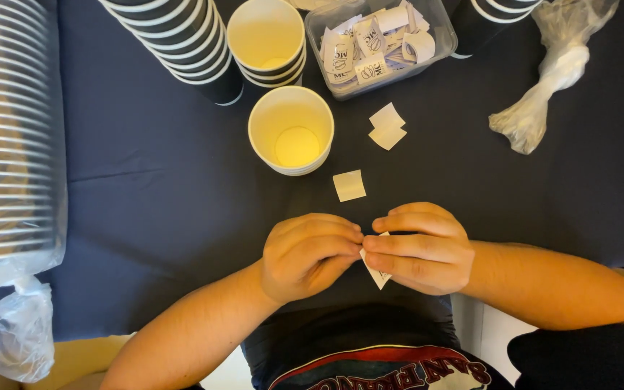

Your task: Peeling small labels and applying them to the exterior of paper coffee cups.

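1. Left hand (310, 254) and right hand (419, 247) fingers are pinching tight on one small white sticker slip (377, 274), sharing it so a corner can be worked.
2. Slip is hanging pointed, print partly showing, just below the open cup (292, 130).
3. Loose backing squares (370, 155) are lying right of the cup; a clear tub (442, 36) of slips is sitting beyond it on the dark worktop (146, 202).

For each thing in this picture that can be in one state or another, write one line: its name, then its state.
single paper cup: upright, empty
stacked cups: nested, top one empty
plastic tub: lidless, filled with stickers
small sticker: pinched between both hands
left hand: closed on sticker
right hand: closed on sticker
backing squares: loose on cloth
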